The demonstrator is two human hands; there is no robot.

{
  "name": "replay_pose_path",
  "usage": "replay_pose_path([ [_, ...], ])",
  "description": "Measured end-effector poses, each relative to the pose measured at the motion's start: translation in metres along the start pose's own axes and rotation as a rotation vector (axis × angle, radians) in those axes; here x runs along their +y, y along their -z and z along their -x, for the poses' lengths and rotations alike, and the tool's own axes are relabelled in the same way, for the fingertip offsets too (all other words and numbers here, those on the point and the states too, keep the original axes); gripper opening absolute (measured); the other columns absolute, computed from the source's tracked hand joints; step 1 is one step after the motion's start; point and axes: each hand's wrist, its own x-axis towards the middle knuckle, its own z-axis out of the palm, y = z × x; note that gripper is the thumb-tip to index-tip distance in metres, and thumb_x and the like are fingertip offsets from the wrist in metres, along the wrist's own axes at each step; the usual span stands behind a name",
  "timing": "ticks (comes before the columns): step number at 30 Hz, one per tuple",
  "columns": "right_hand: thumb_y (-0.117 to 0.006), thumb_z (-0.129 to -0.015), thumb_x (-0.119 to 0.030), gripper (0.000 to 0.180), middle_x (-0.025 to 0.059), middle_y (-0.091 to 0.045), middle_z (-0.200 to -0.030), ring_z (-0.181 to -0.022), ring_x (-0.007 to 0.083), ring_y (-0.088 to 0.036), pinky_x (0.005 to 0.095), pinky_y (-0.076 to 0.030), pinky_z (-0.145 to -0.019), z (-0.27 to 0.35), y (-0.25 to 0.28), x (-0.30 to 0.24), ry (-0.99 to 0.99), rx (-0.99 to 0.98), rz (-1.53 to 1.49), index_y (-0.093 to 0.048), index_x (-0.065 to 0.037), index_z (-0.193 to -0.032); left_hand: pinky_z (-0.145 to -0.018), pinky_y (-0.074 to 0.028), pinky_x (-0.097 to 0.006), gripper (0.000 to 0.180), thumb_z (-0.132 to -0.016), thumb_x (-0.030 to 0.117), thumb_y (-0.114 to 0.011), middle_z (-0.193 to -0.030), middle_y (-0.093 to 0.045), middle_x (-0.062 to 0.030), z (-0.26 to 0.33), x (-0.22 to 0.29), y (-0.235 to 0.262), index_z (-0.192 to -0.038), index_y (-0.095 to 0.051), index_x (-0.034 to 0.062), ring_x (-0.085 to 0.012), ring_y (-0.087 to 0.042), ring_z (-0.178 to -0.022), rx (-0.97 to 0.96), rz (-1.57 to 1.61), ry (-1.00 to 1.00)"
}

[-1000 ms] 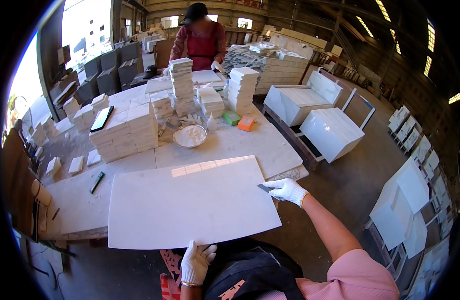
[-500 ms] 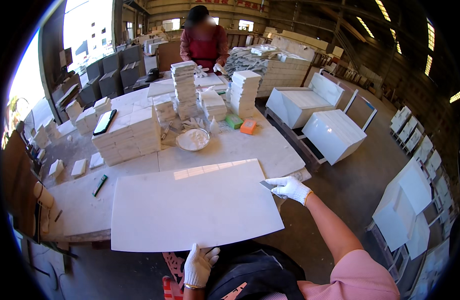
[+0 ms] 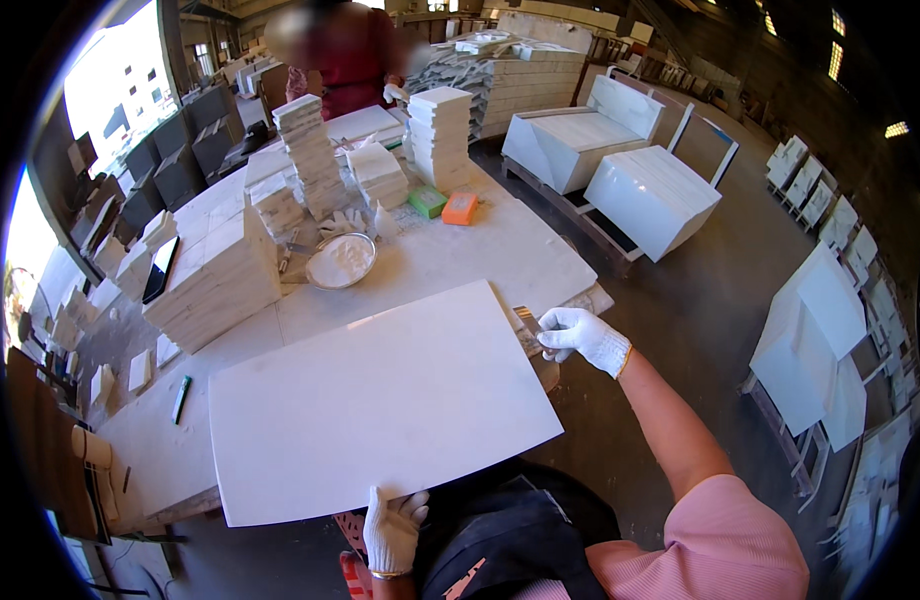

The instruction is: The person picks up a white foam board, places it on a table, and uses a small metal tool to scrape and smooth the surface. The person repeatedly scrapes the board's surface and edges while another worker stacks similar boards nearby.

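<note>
A smooth white stone slab (image 3: 380,410) lies tilted across the near side of the worktable, its front edge toward me. My left hand (image 3: 392,532), in a white knit glove, touches that edge with its thumb; the fingers are loosely curled and apart from the thumb. My right hand (image 3: 586,338), gloved alike, is closed around a scraper (image 3: 527,319) with a flat metal blade. It is held just off the slab's right edge, apart from the slab. Part of the scraper's handle is hidden by my fingers.
On the worktable (image 3: 460,260) stand a metal bowl of white material (image 3: 342,261), a green box (image 3: 427,201), an orange box (image 3: 460,209), stacked stone tiles (image 3: 220,270), a phone (image 3: 161,268) and a green-black cutter (image 3: 182,400). A co-worker (image 3: 355,60) stands across; stone blocks (image 3: 655,200) sit right.
My right hand has drawn the scraper away from the slab's right edge and turned its blade upward. The left hand stays at the near edge. The whole view has shifted and tilted.
</note>
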Motion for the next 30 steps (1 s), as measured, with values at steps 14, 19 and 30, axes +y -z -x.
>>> replay_pose_path([
  [14, -0.064, -0.096, -0.020, 0.017, 0.0008, -0.065, -0.091, -0.082, 0.0079, -0.058, 0.0229, -0.045, -0.076, 0.002, -0.045, 0.032, -0.065, -0.353, -0.342, -0.065, -0.004, -0.099, -0.074, -0.052, -0.036, 0.041, -0.100, 0.042, -0.053, -0.109, -0.066, -0.0138, -0.008, 0.007, -0.020, -0.118, -0.057, 0.0062, -0.0288, -0.065, -0.093, 0.068, 0.001, 0.004],
  [19, -0.064, -0.096, -0.019, 0.021, 0.0054, -0.068, -0.105, -0.088, 0.0091, -0.062, 0.0231, -0.048, -0.080, 0.051, -0.041, 0.033, -0.220, -0.469, -0.381, -0.065, -0.001, -0.107, -0.080, -0.051, -0.038, 0.047, -0.101, 0.044, -0.050, -0.115, -0.064, -0.0154, -0.029, 0.012, -0.030, -0.126, -0.054, 0.0034, -0.0300, -0.064, -0.097, -0.022, -0.005, -0.035],
  [30, -0.073, -0.085, -0.014, 0.012, 0.0150, -0.063, -0.129, -0.126, 0.0306, -0.055, 0.0418, -0.045, -0.103, 0.080, -0.008, 0.020, 0.232, 0.094, 0.373, -0.069, -0.005, -0.092, -0.079, -0.053, -0.038, 0.050, -0.103, 0.046, -0.044, -0.116, -0.064, -0.0196, -0.032, 0.031, -0.029, -0.127, -0.053, 0.0032, -0.0327, -0.064, -0.098, -0.049, -0.255, 0.065],
])
